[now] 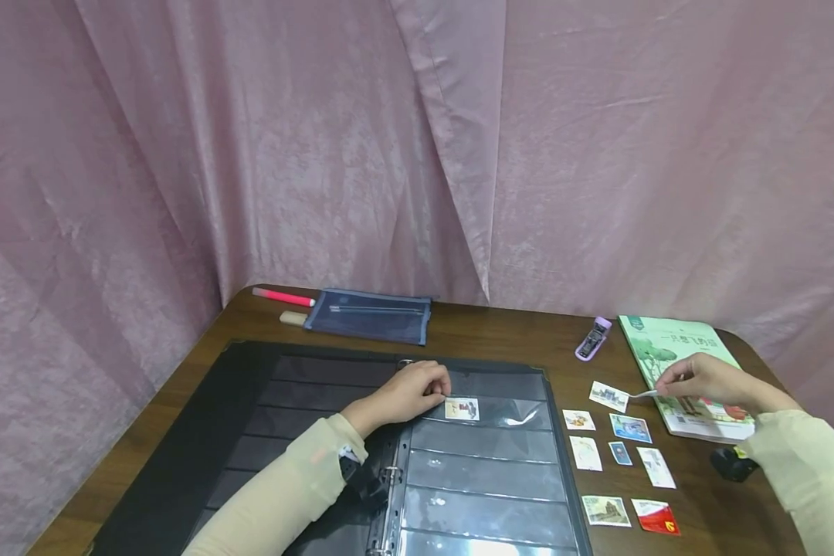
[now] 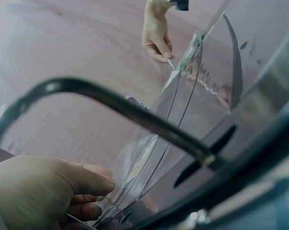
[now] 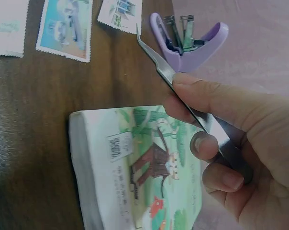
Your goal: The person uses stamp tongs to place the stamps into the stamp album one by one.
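My right hand [image 1: 698,382] holds steel tweezers [image 3: 166,74], fingers and thumb wrapped around the shaft. Their bent tip meets the corner of a perforated stamp [image 1: 608,396] showing a building. Over an opened black stamp album [image 1: 559,463], my left hand [image 1: 408,392] has thumb and fingertips at the left end of an upper pocket, pinching the edge of its clear film [image 2: 130,177]. One small stamp [image 1: 462,409] sits in that row, right beside those fingertips. A metal binder ring [image 2: 87,91] arches across the left wrist view.
Several more stamps [image 1: 629,428] lie between the album and a green illustrated book [image 1: 667,340]. A small purple-cased metal tool [image 1: 593,339] stands behind them. At the back left are a blue mesh zip pouch [image 1: 371,318] and a pink-red pen [image 1: 283,296].
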Tool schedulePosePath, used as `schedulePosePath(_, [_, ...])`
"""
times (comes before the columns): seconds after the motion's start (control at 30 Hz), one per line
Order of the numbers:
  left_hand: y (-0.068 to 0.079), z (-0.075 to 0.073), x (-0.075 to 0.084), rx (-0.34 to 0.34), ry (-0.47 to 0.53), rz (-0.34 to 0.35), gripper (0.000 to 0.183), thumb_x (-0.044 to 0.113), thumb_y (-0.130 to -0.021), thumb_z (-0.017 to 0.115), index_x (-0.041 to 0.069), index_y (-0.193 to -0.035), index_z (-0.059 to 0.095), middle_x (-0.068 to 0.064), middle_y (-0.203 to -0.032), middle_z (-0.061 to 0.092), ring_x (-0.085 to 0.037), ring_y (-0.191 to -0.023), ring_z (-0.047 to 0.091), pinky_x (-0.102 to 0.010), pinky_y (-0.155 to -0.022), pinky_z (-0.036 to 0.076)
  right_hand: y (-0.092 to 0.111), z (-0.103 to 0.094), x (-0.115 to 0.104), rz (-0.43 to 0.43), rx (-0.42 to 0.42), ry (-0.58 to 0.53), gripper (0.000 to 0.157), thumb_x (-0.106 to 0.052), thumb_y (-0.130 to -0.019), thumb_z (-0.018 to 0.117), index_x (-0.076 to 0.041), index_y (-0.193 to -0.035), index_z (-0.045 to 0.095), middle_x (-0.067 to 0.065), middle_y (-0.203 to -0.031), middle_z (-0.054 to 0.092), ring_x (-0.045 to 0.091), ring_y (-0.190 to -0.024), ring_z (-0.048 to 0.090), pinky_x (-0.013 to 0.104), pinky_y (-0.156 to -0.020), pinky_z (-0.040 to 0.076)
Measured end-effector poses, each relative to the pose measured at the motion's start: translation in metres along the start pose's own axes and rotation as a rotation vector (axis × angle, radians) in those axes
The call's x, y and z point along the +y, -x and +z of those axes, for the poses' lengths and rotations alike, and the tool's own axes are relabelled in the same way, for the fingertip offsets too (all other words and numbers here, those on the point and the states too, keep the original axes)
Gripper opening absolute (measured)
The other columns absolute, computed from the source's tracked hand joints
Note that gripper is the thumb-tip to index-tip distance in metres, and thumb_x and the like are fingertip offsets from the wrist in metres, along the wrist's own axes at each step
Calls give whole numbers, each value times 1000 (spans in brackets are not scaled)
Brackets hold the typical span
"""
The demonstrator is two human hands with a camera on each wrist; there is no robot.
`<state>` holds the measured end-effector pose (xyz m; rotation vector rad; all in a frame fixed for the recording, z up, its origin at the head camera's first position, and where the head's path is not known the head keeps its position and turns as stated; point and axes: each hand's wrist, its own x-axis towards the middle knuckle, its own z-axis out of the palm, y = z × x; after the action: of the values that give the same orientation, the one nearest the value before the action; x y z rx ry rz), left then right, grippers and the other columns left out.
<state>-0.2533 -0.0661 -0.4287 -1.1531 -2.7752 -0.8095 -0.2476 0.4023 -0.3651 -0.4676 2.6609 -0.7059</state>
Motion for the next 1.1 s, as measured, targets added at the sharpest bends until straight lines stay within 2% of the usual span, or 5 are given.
schedulePosePath(0.13, [0,-1,0,0,-1,-4,9,12,-82,62,18,-83,56,8,-76,51,-4,-72,46,-18,-67,38,1,-5,-5,0,13,17,23,-23,-84,60,-3,-93,67,3,-82,66,-3,-65,49,22,-57,42])
schedulePosePath(0.37, [0,-1,-1,4,2,-18,9,12,-81,62,19,-82,56,8,-76,51,-4,-73,46,-18,-67,38,-2,-15,-15,28,15,35,26,-27,-84,60,-4,-94,67,2,-83,67,-3,-69,53,23,-60,44])
schedulePosePath(0.53, [0,-2,-1,2,-2,-11,9,12,-82,62,18,-82,56,7,-77,52,-5,-72,46,-18,-67,38,-8,-20,-24,-27,6,-15,26,-21,-85,59,3,-95,65,-1,-70,65,1,-58,54,25,-54,45])
schedulePosePath(0.9, [1,-1,-1,-9,4,-32,8,13,-82,63,18,-83,56,7,-77,51,-5,-73,46,-19,-67,38,-21,-21,-49,12,52,39,24,-29,-82,62,-8,-92,68,3,-87,66,1,-68,51,25,-59,45])
schedulePosePath(1.1, [1,1,-2,-1,9,-34,10,12,-81,63,18,-82,55,8,-77,51,-5,-73,46,-19,-67,38,-30,-16,-59,-48,61,58,19,-27,-83,62,-10,-89,68,3,-88,66,1,-67,49,24,-57,43])
